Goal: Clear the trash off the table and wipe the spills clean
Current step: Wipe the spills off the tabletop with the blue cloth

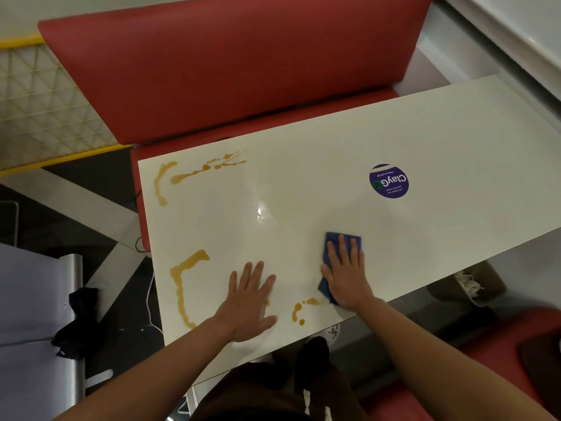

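Note:
The white table [318, 165] carries brown spills. One curved streak [182, 281] runs along its near left side, another [194, 173] lies at the far left corner, and small drops [303, 308] sit near the front edge. My right hand [346, 275] presses flat on a blue cloth [337, 241], just right of those drops. My left hand [249, 302] rests flat on the table with fingers spread, between the near streak and the drops.
A round purple sticker [389, 181] is on the table's right half. A red booth seat [230, 65] stands beyond the far edge, and another red seat [498, 360] is at the near right. A brown bag [467, 287] sits under the table.

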`<state>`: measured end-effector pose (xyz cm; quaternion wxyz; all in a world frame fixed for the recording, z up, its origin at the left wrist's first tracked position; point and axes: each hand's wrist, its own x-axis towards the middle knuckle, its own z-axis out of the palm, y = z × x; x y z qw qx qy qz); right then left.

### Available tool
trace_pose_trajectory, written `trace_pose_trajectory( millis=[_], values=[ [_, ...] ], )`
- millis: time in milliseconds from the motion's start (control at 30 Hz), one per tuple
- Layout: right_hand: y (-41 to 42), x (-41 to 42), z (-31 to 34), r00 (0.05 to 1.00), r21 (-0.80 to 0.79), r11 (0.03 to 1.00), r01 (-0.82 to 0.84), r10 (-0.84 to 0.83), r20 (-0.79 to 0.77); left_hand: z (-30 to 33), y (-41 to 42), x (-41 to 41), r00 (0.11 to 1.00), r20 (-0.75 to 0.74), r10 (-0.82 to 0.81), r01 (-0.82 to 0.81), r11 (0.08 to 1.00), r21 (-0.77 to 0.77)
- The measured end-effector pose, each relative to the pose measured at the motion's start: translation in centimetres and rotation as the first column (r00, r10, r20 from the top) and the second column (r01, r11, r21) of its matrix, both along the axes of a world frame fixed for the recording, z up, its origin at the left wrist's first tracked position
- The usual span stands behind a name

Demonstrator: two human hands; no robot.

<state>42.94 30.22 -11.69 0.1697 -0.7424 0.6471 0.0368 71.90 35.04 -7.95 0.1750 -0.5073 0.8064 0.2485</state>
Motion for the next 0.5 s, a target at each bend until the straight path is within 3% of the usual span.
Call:
trace_pose_trajectory(
  millis=[100,200,267,400,500],
  values=[
    [3.5,-0.9,-0.5,0.941,-0.027,0.942,-0.336,0.334,-0.053,-0.2,0.1,-0.2,1.0,-0.009,0.014,-0.014,1.0,-0.002],
    [3.0,-4.7,-0.2,0.887,-0.02,0.888,-0.46,0.458,-0.062,-0.1,0.0,-0.2,0.999,-0.028,0.03,-0.03,0.999,0.014],
    [0.9,-7.0,0.4,0.925,-0.013,0.928,-0.372,0.37,-0.089,0.1,-0.1,-0.1,0.999,-0.026,0.029,-0.028,0.999,0.025],
    [-3.0,-4.8,1.2,0.998,0.012,1.0,-0.008,0.008,-0.068,0.3,-0.2,-0.1,0.999,-0.028,0.029,-0.028,0.999,0.03],
    [-2.6,0.9,0.3,0.999,-0.033,0.999,0.041,-0.042,-0.021,0.0,-0.2,0.0,1.0,-0.019,0.023,-0.023,1.0,0.02]
  ],
)
